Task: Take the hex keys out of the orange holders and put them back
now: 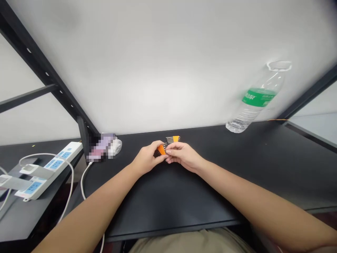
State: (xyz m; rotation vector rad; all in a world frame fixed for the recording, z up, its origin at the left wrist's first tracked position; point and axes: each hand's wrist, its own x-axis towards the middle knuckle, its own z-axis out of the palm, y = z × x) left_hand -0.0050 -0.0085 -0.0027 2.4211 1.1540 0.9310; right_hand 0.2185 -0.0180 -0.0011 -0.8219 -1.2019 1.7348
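Observation:
My left hand is closed around an orange holder with several thin metal rods that look like hex keys. Its thumb and fingers grip the holder from the left. From the other side my right hand meets it, fingers pinched at the ends of the metal keys; how many keys it grips is hidden. Just behind the hands, a second orange holder lies on the black table, with a row of metal keys pointing left.
A clear bottle with a green label stands at the back right against the white wall. On the left are a white power strip with plugged-in chargers, a white cable, a crumpled white item, and a black metal frame.

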